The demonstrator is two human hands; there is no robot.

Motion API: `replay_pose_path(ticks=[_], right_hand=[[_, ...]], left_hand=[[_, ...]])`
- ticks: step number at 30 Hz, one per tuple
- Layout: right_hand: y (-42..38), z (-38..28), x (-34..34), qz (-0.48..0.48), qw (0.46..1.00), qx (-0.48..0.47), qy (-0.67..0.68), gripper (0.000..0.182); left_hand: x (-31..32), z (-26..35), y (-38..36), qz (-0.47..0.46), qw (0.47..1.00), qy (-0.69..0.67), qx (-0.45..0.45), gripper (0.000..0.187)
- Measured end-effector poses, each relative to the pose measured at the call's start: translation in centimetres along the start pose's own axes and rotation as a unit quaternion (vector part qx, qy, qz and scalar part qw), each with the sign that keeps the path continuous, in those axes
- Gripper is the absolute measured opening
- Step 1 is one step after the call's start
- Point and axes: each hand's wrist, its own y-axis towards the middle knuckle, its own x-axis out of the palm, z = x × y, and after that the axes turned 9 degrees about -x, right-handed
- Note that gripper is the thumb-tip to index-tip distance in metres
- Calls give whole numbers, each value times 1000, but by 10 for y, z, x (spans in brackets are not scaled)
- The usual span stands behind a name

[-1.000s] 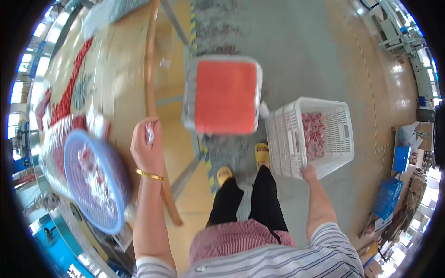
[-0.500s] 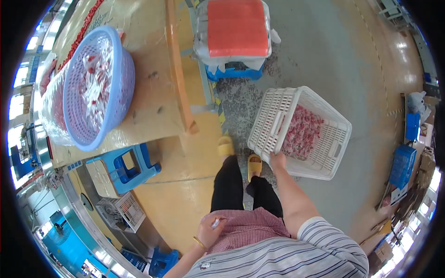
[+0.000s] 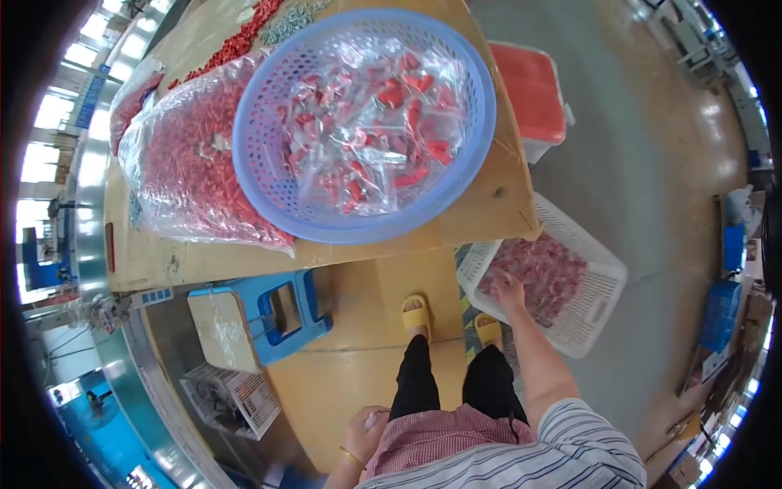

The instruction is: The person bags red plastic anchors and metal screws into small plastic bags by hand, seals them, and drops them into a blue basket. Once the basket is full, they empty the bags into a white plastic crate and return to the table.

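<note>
My right hand (image 3: pixel 507 292) is at the near left side of a white plastic crate (image 3: pixel 601 310), its fingers curled at the rim in front of the contents. Small clear bags with red pieces (image 3: pixel 542 277) cover the crate's floor. Near my waist, my left hand (image 3: pixel 365 433) is closed around a small white item, mostly hidden by the fingers. On the table (image 3: pixel 423 251) ahead, a blue-purple perforated basket (image 3: pixel 366 232) holds clear bags with red parts. Beside it lies a large clear plastic bag of red pieces (image 3: pixel 195 163).
A blue stool (image 3: pixel 297 322) stands under the table's left part, with a white basket (image 3: pixel 232 399) below. A red-topped bin (image 3: pixel 525 90) stands beyond the table's right edge. Loose red pieces (image 3: pixel 236 45) and grey screw-like pieces (image 3: pixel 289 23) lie at the table's back.
My view has shifted toward the table, so the basket appears larger and farther right. The crate now sits partly behind the table corner. My right hand has stayed at the crate's side.
</note>
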Motion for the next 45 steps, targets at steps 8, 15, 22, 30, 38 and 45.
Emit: replay_pose_path(ticks=[8,15,22,30,38,45], right_hand=[[-105,-304,9,103,914,-390,-52,26],[-136,-411,73,-174,957,-232,16,42],[-124,-388,71,-193,952,-113,210,38],[-236,-309,-156,65,966,-104,230,38],[-136,-144,-273,154,969,29,-189,37],[-21,-98,-240,26,790,49,-611,67]], left_hand=[[-20,32,-6,-52,996,-75,21,17],[-47,29,-10,-50,994,-97,32,13],[-50,29,6,-25,997,-61,42,15],[-1,63,4,-100,991,-39,74,11],[56,54,-12,-94,993,-19,74,14],[55,24,-43,-12,997,-57,-59,12]])
